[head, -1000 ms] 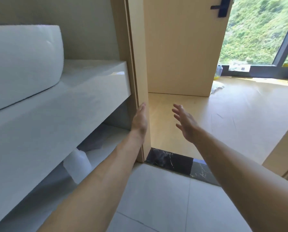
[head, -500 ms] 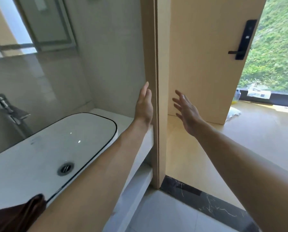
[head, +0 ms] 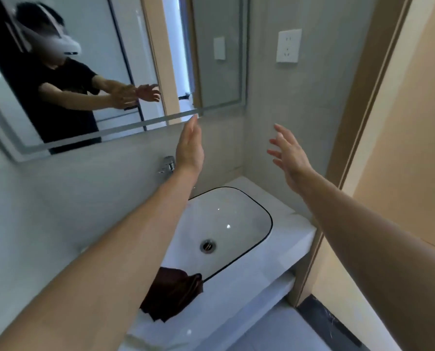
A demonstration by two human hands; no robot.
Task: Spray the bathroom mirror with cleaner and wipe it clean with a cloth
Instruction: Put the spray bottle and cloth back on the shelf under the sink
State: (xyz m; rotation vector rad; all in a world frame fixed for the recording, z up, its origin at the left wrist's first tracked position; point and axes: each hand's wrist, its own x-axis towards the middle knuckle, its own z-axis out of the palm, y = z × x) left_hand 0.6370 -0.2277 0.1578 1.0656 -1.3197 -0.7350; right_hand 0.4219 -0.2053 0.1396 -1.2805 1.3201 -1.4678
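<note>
Mirror point(head: 115, 72) newly in view, cloth point(head: 172, 296) on sink point(head: 236, 224)

Pale grey plastered walls point(head: 307, 102) carry a white wall socket point(head: 288, 45). A white oval basin with a thin black rim point(head: 241, 219) sits on the white stone worktop point(head: 282, 252), beside a light wooden door frame point(head: 363, 117). Grey floor tiles point(head: 274, 330) lie below.

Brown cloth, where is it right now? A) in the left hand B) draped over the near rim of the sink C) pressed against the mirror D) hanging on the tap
B: the brown cloth lies over the near rim of the sink, while the left hand and right hand are both raised, fingers straight, holding nothing.
</note>
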